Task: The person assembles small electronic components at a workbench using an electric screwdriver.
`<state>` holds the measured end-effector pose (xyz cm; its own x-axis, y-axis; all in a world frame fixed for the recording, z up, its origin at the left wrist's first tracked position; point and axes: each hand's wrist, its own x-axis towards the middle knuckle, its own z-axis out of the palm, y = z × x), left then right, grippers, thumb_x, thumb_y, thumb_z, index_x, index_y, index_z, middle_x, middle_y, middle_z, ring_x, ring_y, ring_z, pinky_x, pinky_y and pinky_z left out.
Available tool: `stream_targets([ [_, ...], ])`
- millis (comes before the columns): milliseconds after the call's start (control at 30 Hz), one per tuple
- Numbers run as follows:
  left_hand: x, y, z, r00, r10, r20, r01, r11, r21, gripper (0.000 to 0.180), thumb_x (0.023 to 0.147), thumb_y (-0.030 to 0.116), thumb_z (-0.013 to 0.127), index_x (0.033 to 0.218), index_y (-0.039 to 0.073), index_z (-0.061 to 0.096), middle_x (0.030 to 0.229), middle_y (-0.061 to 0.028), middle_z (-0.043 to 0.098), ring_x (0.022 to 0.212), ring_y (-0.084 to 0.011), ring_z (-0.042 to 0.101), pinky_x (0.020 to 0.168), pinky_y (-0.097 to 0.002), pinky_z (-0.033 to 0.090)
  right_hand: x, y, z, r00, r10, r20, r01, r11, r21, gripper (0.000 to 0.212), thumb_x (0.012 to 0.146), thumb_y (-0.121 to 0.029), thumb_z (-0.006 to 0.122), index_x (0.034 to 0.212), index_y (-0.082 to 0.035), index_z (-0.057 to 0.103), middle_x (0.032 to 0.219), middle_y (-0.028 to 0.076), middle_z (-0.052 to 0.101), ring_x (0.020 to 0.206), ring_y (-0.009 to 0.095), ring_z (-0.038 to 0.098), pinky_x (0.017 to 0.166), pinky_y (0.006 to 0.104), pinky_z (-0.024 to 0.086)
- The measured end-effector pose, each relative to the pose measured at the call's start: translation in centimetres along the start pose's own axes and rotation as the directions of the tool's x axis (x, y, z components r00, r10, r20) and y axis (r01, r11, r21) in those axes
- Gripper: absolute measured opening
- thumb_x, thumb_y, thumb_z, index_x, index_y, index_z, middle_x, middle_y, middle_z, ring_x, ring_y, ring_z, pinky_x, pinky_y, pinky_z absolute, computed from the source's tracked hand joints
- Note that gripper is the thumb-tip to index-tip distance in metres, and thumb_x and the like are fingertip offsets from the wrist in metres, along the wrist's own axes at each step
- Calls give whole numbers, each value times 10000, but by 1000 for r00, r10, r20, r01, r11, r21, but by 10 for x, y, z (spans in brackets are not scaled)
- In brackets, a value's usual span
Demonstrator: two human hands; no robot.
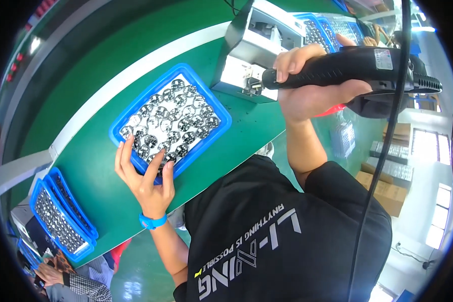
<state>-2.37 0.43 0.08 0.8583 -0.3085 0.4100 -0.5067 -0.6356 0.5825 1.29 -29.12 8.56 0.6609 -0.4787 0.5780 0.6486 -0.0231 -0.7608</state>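
Note:
My left hand [146, 181], with a blue band on its wrist, reaches over the near left corner of a blue plastic tray [117, 121]. Its fingers are spread, and some fingertips rest on or just above the pieces. The tray holds many shiny, round metal-looking pieces [173, 115] with dark patches, on a white base. My right hand [307, 83] is raised close to the view, wrapped around a black handheld tool [337, 68] with a thick handle, a pale label and a slotted end. Its exact kind cannot be told.
A metal box-shaped machine [249, 48] stands right of the tray on the green table [93, 173]. More filled blue trays [68, 251] lie at the left end; others [312, 20] stand behind the machine. A black cable [382, 156] hangs at right. Another person's hands [50, 274] show lower left.

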Motion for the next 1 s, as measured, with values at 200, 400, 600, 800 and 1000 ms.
stream_targets([
  [200, 0, -3, 2, 1000, 7, -14, -7, 1000, -20, 240, 740, 178, 751, 958, 79, 770, 1440, -227, 475, 1309, -451, 408, 1087, -556, 326, -5, 4, -5, 1000, -10, -24, 8, 997, -78, 829, 865, -843, 302, 1293, -136, 370, 585, 98, 525, 405, 196, 433, 430, 338, 396],
  [400, -1, -1, 0, 1000, -9, -16, 8, 999, -32, 223, 764, 134, 730, 970, 57, 769, 1456, -204, 469, 1331, -418, 412, 1114, -530, 312, -9, 7, -4, 999, 38, -6, -38, 972, -230, 788, 864, -824, 364, 1246, -134, 372, 578, 98, 516, 402, 201, 433, 434, 326, 393],
  [600, -3, 0, -3, 999, -21, -43, 19, 998, -56, 241, 736, 132, 752, 962, 48, 763, 1449, -215, 470, 1321, -412, 423, 1105, -516, 323, -20, 4, -3, 976, 196, 97, -185, 977, -110, 792, 863, -836, 338, 1239, -139, 362, 594, 95, 513, 422, 203, 451, 448, 321, 397],
  [800, -3, -5, -3, 998, -19, -56, 14, 996, -86, 325, 675, 183, 806, 960, 52, 725, 1433, -232, 461, 1293, -440, 418, 1081, -536, 330, -66, 15, 50, 918, 208, 337, -296, 925, 238, 921, 801, -907, 261, 1325, -150, 291, 631, 113, 531, 442, 226, 494, 493, 346, 460],
  [1000, 0, -8, -2, 999, -17, -38, 14, 997, -74, 340, 655, 202, 813, 946, 57, 715, 1440, -226, 449, 1303, -453, 399, 1071, -554, 340, -94, 33, 105, 879, 273, 391, -360, 917, 169, 929, 802, -878, 357, 1333, -121, 266, 649, 118, 552, 459, 214, 523, 482, 331, 479],
])
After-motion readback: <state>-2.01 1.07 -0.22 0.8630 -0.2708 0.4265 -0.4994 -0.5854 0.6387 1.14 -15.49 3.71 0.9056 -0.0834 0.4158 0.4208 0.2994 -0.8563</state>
